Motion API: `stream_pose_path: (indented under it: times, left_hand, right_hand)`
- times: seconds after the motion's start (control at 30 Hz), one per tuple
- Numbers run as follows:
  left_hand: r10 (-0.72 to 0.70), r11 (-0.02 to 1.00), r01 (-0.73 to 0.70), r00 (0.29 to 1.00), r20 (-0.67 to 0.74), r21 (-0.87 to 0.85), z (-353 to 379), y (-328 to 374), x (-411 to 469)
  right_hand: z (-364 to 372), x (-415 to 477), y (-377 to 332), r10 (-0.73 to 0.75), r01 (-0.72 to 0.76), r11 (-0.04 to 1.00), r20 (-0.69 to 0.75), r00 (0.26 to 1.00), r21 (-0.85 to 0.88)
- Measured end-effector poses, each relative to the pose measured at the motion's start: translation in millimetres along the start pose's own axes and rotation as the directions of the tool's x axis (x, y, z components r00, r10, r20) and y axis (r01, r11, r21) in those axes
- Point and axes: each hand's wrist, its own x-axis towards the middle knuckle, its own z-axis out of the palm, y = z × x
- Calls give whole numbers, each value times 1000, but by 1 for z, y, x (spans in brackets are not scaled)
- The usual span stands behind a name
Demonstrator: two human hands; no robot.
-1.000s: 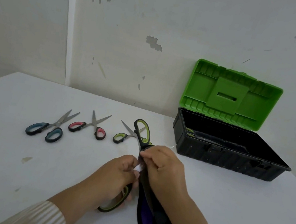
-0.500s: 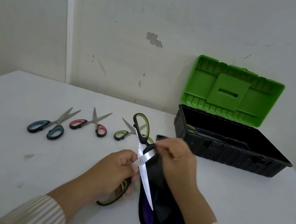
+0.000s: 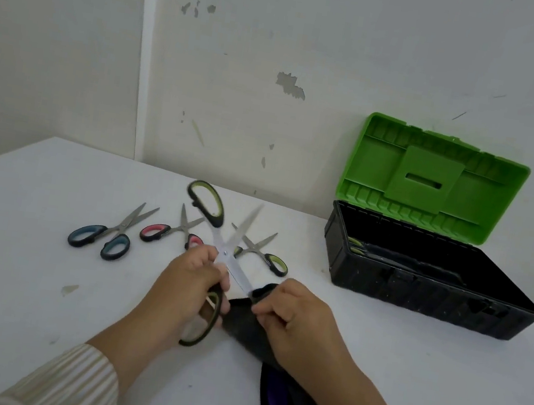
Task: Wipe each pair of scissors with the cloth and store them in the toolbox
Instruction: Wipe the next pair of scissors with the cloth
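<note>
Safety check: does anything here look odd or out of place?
The large scissors in the left hand are spread wide open, one bare blade pointing away while the right hand holds the cloth at the other's tip. Wall paint is chipped.

No readable txt or labels anywhere.

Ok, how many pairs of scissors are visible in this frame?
4 certain: large green-handled pair open in the left hand; teal pair, pink pair, small green pair on the table. Green handles inside the toolbox hint at another, mostly hidden.
</note>
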Motion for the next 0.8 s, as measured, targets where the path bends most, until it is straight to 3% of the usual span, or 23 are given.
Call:
stream_pose_path:
  times: [0.1,0.2,0.27,0.37,0.5,0.63,0.73,0.8]
  left_hand:
    - [-17,990,-5,988,-156,-139,-10,1,10]
    - [-34,964,-19,980,-195,-266,-8,-1,12]
    - [-30,948,-30,983,-181,-317,-1,-4,9]
    - [-30,886,-17,995,-94,-463,10,-6,6]
    - [-49,788,59,998,33,-612,15,-5,1]
    - [-89,787,130,991,98,-603,10,-3,3]
    - [-217,725,198,975,55,-660,-3,-6,17]
    - [-252,650,157,967,-16,-743,-15,-6,24]
  right_hand:
    - [-2,-2,0,18,-18,995,6,1000,-93]
    - [2,1,-18,103,-103,994,-2,995,-28]
    - [10,4,-32,224,-228,971,64,973,74]
    - [21,4,-37,431,-462,835,164,887,300]
    - [16,4,-33,427,-450,825,144,892,342]
    - [8,4,-29,492,-530,739,205,846,415]
    - [-1,3,-22,560,-606,634,255,788,480]
    - [-6,2,-20,569,-620,600,274,775,506]
